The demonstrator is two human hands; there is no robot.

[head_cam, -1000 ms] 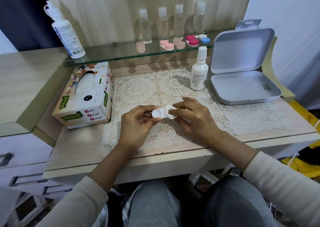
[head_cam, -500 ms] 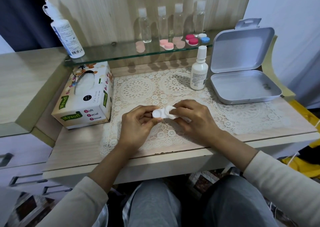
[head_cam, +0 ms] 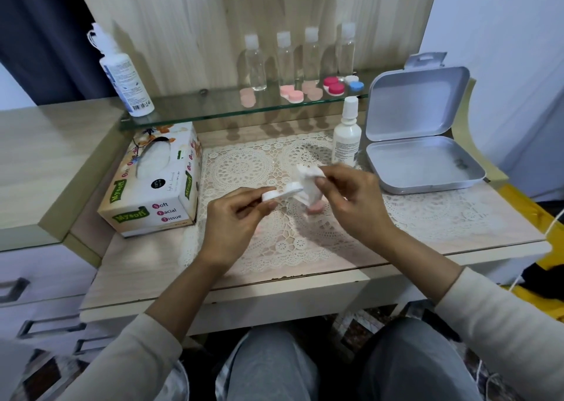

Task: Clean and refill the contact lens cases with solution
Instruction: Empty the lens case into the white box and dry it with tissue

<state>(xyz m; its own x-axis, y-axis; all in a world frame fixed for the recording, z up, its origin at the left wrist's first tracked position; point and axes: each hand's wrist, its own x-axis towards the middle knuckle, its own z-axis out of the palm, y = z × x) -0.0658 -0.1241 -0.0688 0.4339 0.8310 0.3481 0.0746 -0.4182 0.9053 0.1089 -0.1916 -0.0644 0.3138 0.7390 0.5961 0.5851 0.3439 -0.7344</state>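
Note:
My left hand [head_cam: 233, 217] pinches a white contact lens case [head_cam: 280, 193] by its left end, holding it above the lace mat [head_cam: 244, 168]. My right hand [head_cam: 354, 199] pinches a crumpled white tissue [head_cam: 308, 177] just right of the case, touching its right end. A pink cap [head_cam: 316, 207] lies on the mat under the tissue. A small white solution bottle [head_cam: 346, 138] stands upright behind my right hand. More lens cases, pink [head_cam: 291, 93], red [head_cam: 334, 86] and blue-white [head_cam: 354, 83], sit on the glass shelf [head_cam: 198, 107].
A tissue box [head_cam: 155, 180] stands left of the mat. An open grey tin [head_cam: 421, 144] lies at the right. Several clear bottles [head_cam: 285, 60] line the shelf's back, and a large white bottle [head_cam: 126, 76] stands at its left end.
My right hand has lifted up and to the right with the tissue, off the case. The pink cap on the mat has come into view. My left hand still holds the case.

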